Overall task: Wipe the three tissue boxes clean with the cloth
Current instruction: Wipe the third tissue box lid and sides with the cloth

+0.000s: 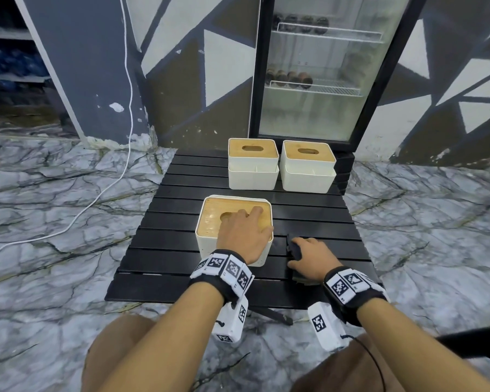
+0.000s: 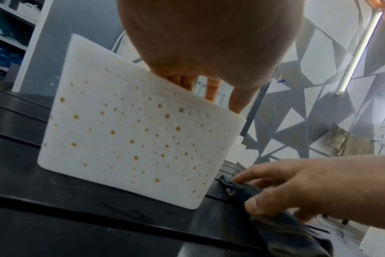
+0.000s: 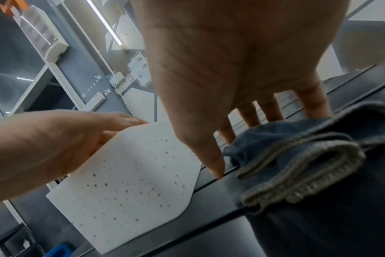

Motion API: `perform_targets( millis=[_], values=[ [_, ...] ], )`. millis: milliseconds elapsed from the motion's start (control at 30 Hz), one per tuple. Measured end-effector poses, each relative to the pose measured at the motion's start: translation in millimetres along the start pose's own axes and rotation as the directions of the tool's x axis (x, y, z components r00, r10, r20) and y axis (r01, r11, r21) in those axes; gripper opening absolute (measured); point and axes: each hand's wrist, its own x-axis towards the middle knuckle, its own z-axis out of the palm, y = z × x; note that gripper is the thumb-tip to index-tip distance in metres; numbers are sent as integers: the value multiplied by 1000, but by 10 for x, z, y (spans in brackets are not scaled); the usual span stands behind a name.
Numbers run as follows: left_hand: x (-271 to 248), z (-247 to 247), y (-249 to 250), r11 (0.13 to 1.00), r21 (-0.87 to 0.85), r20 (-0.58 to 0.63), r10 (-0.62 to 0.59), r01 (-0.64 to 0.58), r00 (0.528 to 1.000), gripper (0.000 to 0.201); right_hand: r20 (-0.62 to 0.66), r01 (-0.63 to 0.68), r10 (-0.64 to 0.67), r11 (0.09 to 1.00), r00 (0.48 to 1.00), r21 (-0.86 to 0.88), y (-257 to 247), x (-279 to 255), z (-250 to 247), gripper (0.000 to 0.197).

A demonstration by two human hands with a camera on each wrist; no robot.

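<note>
Three white tissue boxes with wooden lids stand on a black slatted table (image 1: 167, 250). Two boxes (image 1: 253, 176) (image 1: 307, 179) sit side by side at the back. My left hand (image 1: 244, 230) rests flat on the lid of the near box (image 1: 210, 219), with the thumb at its right edge. Brown-orange specks cover that box's front side (image 2: 132, 135) (image 3: 132, 182). Just to its right lies a dark blue-grey cloth (image 1: 294, 248) (image 2: 286, 231) (image 3: 297, 156). My right hand (image 1: 309, 256) (image 3: 231, 60) is on the cloth, fingers spread over it and the thumb tip on the table beside it.
A glass-door fridge (image 1: 317, 80) stands right behind the table. A white cable (image 1: 96, 193) trails over the marble floor at the left. My knees sit at the table's near edge. Bare slats lie left of the near box.
</note>
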Motion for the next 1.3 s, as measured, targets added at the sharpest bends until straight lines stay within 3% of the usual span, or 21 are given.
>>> perform_targets(
  millis=[167,300,467,633,800,900,1033,1167,1300],
  values=[
    [70,88,46,1000,15,-16,-28,28,999,44,-110,49,-52,998,993,-28,-2,-25,50,44],
    [82,21,28,999,-25,25,-31,32,999,46,-127,85,-87,996,988,-22,-38,-65,33,35],
    [61,-204,-45,972,-232,-18,-47,42,999,44,-200,89,-38,964,979,252,-78,-134,-109,40],
    [-10,-388,-147,827,-562,-52,-81,37,995,42,-393,235,-38,851,919,469,-251,-311,-418,37],
    [-21,-399,-239,687,-725,-25,-93,46,995,40,-507,404,-95,735,856,545,-585,-596,-554,38],
    [-40,-372,-246,607,-793,-21,-103,46,994,39,-497,432,-175,771,850,468,-755,-644,-412,42],
    [-20,-296,-318,529,-847,-13,-118,52,993,40,-479,418,-182,789,859,450,-854,-640,-237,51],
    [59,-227,-428,464,-885,-2,-111,50,994,53,-513,450,-181,762,839,466,-928,-569,-252,44],
    [62,-223,-506,397,-917,-1,-101,39,995,57,-540,454,-193,793,819,407,-993,-356,-246,45]
  ],
)
